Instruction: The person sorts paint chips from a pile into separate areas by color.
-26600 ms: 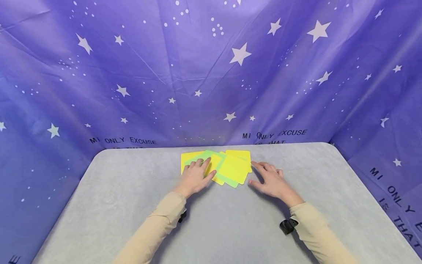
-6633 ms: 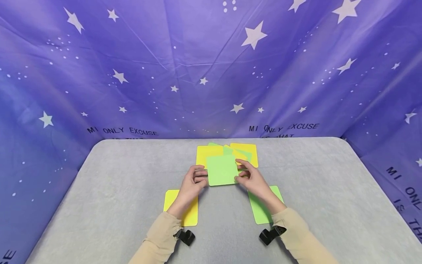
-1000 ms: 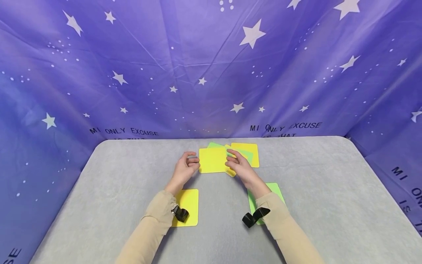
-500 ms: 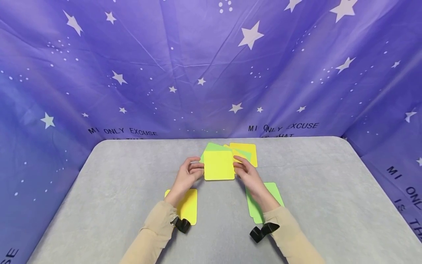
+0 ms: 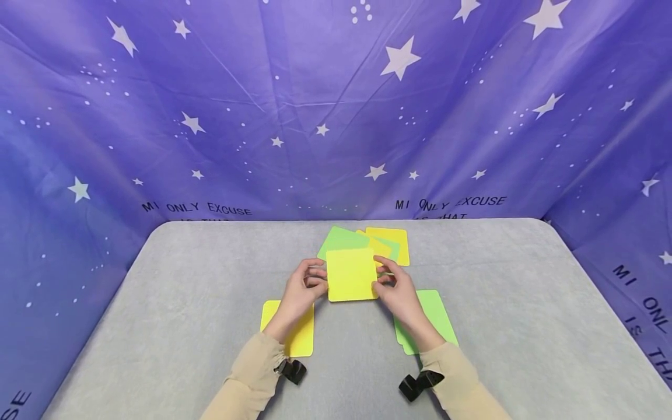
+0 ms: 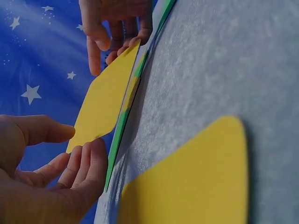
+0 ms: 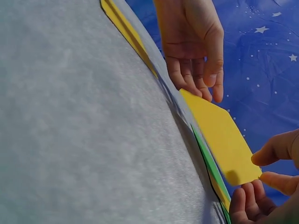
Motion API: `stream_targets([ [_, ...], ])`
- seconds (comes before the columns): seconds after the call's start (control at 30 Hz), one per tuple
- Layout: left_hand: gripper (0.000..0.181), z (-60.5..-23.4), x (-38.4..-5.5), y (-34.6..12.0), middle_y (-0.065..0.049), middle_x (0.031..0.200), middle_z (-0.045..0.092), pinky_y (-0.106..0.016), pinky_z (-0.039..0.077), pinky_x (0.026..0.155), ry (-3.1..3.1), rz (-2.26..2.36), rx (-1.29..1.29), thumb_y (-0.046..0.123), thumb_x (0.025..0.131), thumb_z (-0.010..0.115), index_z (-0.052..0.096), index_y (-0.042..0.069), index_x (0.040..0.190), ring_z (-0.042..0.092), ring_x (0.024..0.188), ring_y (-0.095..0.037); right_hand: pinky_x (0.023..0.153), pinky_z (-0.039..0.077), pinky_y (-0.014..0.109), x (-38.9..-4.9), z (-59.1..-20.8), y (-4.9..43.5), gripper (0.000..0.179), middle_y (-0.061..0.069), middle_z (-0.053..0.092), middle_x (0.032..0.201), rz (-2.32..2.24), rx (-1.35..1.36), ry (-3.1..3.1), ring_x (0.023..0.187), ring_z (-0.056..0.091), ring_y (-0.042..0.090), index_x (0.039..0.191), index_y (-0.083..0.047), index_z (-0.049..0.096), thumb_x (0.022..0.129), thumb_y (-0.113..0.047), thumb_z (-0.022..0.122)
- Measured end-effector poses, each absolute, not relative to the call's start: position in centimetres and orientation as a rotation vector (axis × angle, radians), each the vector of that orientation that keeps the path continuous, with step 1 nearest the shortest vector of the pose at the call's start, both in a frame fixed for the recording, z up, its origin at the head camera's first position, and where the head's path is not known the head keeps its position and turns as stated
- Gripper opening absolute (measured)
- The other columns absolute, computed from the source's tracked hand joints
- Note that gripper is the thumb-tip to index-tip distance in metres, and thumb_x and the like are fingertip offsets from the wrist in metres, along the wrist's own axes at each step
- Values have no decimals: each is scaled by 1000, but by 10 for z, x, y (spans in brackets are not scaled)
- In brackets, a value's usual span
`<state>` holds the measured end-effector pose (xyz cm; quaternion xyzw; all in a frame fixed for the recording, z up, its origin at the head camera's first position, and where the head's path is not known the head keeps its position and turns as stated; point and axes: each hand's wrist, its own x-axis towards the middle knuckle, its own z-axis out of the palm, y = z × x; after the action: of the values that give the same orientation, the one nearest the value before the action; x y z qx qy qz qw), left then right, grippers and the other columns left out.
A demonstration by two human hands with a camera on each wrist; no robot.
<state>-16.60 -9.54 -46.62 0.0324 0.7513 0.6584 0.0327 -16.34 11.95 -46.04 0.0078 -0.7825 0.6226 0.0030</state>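
- Two hands share one raised yellow card (image 5: 352, 275): your left hand (image 5: 303, 287) pinches its left edge, and your right hand (image 5: 399, 287) pinches its right.
- Match the pressure on both sides; a sheet this thin would probably bow if you squeezed inward.
- Move your wrists together so neither edge dips; the card is in mid-air, above the middle of the grey table (image 5: 173, 326).
- Just beyond it, a green card (image 5: 343, 238) and a far yellow card (image 5: 397, 238) lie among overlapping others; lift well over them, as a low edge could drag one along.
- Near left, a yellow sheet (image 5: 300, 338) lies partly under your forearm, and near right, green sheets (image 5: 436, 321); carry your sleeves high to avoid brushing them.
- Past the far edge hangs a starry purple curtain (image 5: 315, 76).
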Motion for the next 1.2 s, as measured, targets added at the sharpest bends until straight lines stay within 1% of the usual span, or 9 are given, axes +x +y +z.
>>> stream_targets([
  [0.1, 46, -467, -162, -96, -19, 103, 59, -25, 49, 71, 2308, 2041, 101, -11, 82, 62, 52, -3, 126, 60, 84, -21, 66, 44, 20, -161, -462, 119, 53, 18, 52, 103, 1921, 58, -2466, 81, 52, 20, 130, 2, 56, 79, 14, 58],
  [0.23, 49, -469, -156, -99, -21, 102, 58, -25, 49, 70, 2312, 2038, 96, -11, 81, 65, 52, -4, 128, 60, 86, -26, 65, 42, 19, -156, -464, 117, 51, 15, 49, 99, 1915, 113, -2478, 76, 48, 17, 129, 2, 57, 79, 15, 59],
  [0.3, 49, -471, -153, -101, -20, 101, 58, -26, 49, 70, 2326, 2019, 92, -11, 81, 66, 53, -3, 128, 60, 87, -26, 65, 41, 19, -153, -465, 117, 51, 15, 48, 99, 1931, 132, -2480, 76, 47, 16, 129, 2, 57, 80, 14, 59],
  [0.5, 47, -471, -145, -106, -14, 97, 56, -25, 49, 70, 2365, 1962, 87, -10, 81, 65, 55, 0, 126, 60, 83, -20, 65, 41, 20, -146, -463, 114, 52, 16, 47, 100, 2037, 173, -2464, 75, 45, 16, 132, 3, 54, 81, 14, 59],
  [0.7, 50, -469, -136, -114, -12, 96, 57, -25, 48, 72, 2359, 1948, 91, -10, 81, 66, 55, 1, 129, 60, 82, -19, 63, 41, 20, -142, -462, 110, 55, 15, 45, 99, 2146, 206, -2451, 71, 42, 12, 135, 4, 50, 82, 15, 58],
  [0.77, 51, -459, -131, -115, -14, 96, 57, -25, 47, 72, 2361, 1935, 84, -11, 81, 65, 54, -2, 130, 61, 82, -22, 63, 40, 19, -141, -463, 109, 55, 15, 45, 99, 2173, 222, -2453, 70, 41, 11, 135, 5, 49, 82, 15, 58],
  [0.93, 53, -461, -125, -122, -14, 94, 56, -25, 48, 72, 2339, 1947, 88, -12, 81, 64, 52, -5, 132, 61, 82, -22, 64, 41, 19, -139, -465, 107, 58, 14, 45, 98, 2221, 266, -2457, 70, 44, 10, 137, 6, 46, 82, 14, 60],
  [1.03, 54, -472, -124, -128, -10, 93, 56, -24, 49, 69, 2341, 1960, 88, -11, 80, 65, 53, -2, 132, 61, 78, -17, 64, 41, 18, -137, -467, 105, 59, 13, 44, 97, 2256, 292, -2457, 69, 44, 9, 138, 7, 44, 82, 13, 60],
  [1.2, 56, -471, -118, -137, -10, 93, 56, -23, 48, 69, 2292, 1971, 21, -12, 79, 65, 54, 1, 133, 61, 78, -17, 62, 40, 17, -134, -468, 98, 61, 12, 44, 96, 2265, 350, -2480, 68, 43, 9, 140, 8, 41, 82, 13, 60],
])
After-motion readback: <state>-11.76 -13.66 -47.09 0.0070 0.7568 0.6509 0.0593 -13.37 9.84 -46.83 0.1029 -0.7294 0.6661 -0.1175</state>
